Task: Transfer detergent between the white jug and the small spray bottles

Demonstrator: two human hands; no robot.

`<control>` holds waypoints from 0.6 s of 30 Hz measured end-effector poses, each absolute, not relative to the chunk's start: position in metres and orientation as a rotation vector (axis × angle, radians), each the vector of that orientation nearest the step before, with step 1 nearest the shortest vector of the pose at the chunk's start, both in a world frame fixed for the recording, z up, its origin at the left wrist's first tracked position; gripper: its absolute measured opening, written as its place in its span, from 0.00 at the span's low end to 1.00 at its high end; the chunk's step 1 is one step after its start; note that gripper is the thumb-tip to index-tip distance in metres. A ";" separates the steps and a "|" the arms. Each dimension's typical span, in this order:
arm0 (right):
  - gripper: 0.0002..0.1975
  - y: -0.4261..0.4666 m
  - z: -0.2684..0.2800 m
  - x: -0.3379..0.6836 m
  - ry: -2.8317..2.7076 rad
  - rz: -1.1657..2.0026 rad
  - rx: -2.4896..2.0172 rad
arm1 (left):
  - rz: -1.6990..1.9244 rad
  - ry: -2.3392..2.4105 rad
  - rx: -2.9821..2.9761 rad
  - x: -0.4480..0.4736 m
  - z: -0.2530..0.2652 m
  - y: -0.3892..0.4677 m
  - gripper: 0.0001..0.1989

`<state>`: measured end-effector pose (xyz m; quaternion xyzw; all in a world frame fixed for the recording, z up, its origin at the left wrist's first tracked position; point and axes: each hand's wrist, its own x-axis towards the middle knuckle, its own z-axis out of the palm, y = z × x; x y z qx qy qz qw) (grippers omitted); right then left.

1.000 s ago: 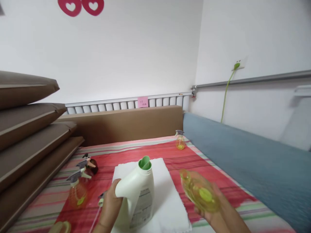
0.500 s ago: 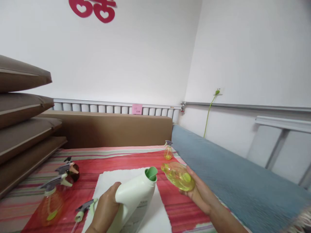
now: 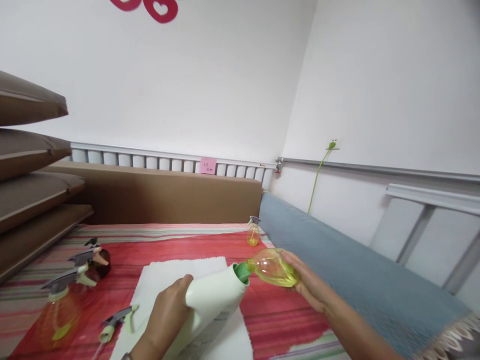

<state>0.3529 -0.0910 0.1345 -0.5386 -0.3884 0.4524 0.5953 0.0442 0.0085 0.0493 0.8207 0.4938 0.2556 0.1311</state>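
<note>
My left hand (image 3: 170, 312) is wrapped round the handle of a large white detergent jug (image 3: 215, 295), which leans to the right. A green pouring spout (image 3: 243, 271) shows in its mouth. In my right hand (image 3: 305, 280) a clear yellow spray bottle body (image 3: 273, 267) lies nearly on its side, headless, its neck against the spout. Whether liquid passes between them I cannot tell. The loose spray head (image 3: 118, 317), grey and pale green, rests at the left edge of a white cloth (image 3: 140, 285).
Several spray bottles stand at left, an orange one (image 3: 60, 317) nearest and a dark brown one (image 3: 103, 262) behind. A small yellow spray bottle (image 3: 253, 232) stands farther back. Stacked brown cushions (image 3: 33, 195) rise at left; a blue-grey padded side (image 3: 337, 255) runs along the right.
The jug has tipped further right, and the yellow bottle has come left until its neck meets the spout. My view has shifted slightly right and down.
</note>
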 end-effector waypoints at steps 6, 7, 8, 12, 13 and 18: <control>0.18 -0.089 0.147 0.359 -0.989 0.985 -1.360 | 0.707 1.459 2.386 0.046 0.051 0.008 0.20; 0.19 -0.087 0.148 0.361 -0.990 0.978 -1.374 | 0.698 1.463 2.387 0.046 0.052 0.007 0.20; 0.21 -0.086 0.149 0.362 -0.990 0.971 -1.388 | 0.692 1.461 2.393 0.046 0.053 0.007 0.20; 0.23 -0.080 0.151 0.366 -0.990 0.929 -1.468 | 0.682 1.434 2.422 0.048 0.058 0.003 0.20; 0.23 -0.079 0.153 0.366 -0.995 0.918 -1.485 | 0.681 1.436 2.423 0.048 0.059 0.002 0.19; 0.22 -0.081 0.161 0.365 -1.042 0.874 -1.523 | 0.689 1.443 2.422 0.048 0.058 0.002 0.21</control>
